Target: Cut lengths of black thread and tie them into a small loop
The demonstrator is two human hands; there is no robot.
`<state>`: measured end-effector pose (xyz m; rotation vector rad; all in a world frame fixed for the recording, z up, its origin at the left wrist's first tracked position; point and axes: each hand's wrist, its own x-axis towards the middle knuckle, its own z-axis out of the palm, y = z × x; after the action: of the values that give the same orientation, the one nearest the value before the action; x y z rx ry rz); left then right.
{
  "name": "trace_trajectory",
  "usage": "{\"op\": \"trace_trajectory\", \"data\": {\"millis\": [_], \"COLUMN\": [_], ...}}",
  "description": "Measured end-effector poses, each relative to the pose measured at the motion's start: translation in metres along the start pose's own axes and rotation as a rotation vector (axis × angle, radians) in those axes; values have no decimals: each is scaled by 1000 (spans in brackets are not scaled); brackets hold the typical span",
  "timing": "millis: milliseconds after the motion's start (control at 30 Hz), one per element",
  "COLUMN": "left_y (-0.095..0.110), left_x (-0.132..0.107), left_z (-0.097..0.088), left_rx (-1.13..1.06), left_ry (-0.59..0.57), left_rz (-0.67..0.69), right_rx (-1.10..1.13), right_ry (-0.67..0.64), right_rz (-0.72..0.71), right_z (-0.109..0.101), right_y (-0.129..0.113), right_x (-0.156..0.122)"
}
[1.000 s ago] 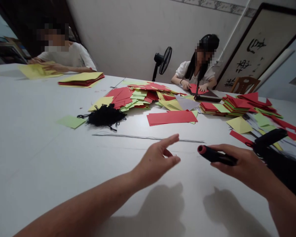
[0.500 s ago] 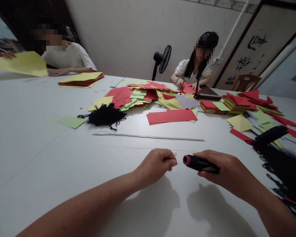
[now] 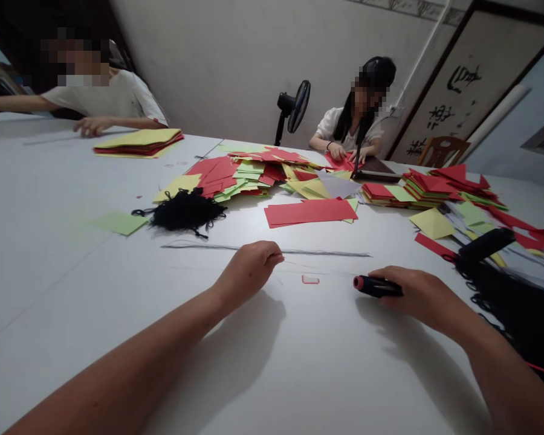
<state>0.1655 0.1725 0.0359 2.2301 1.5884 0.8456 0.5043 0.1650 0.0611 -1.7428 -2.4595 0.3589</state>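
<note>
Worktop (image 3: 49, 254): smooth, matte white, broad.
Green sheet (image 3: 120, 222): flat pale paper rectangle, lying alone at the left.
Black tangle (image 3: 184, 210): fuzzy clump of cut threads, just right of the sheet.
Left hand (image 3: 249, 269): curled shut, knuckles up, fingertips pinched on a fine strand (image 3: 321, 269).
Fine strand: faint, hair-thin, running rightward to the spool.
Grey line (image 3: 326, 252): long straight thread lying on the worktop beyond both hands.
Red scrap (image 3: 310, 279): small flat piece between the hands.
Spool (image 3: 374, 285): slim black cylinder with a round red end, pointing left, low over the worktop.
Right hand (image 3: 419, 295): clamped around the spool's rear.
Black heap (image 3: 521, 308): loose stringy mass at the far right.
</note>
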Motion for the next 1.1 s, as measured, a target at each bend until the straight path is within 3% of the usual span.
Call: {"op": "trace_trajectory", "data": {"millis": [433,800,1100], "left_y": [-5,-7,-5], "left_x": [2,4,5], "left_z": [0,-1,-6], "left_rx": [38,55,66], "left_ry": [-12,-3,-26], "left_rz": [24,39,5], "right_rx": [-14,-21,-73], "right_ry": [89,170,231], "right_rz": [293,289,411], "right_z": [-2,-5,-4], "right_y": [98,118,129], "right_x": [4,2,0]}}
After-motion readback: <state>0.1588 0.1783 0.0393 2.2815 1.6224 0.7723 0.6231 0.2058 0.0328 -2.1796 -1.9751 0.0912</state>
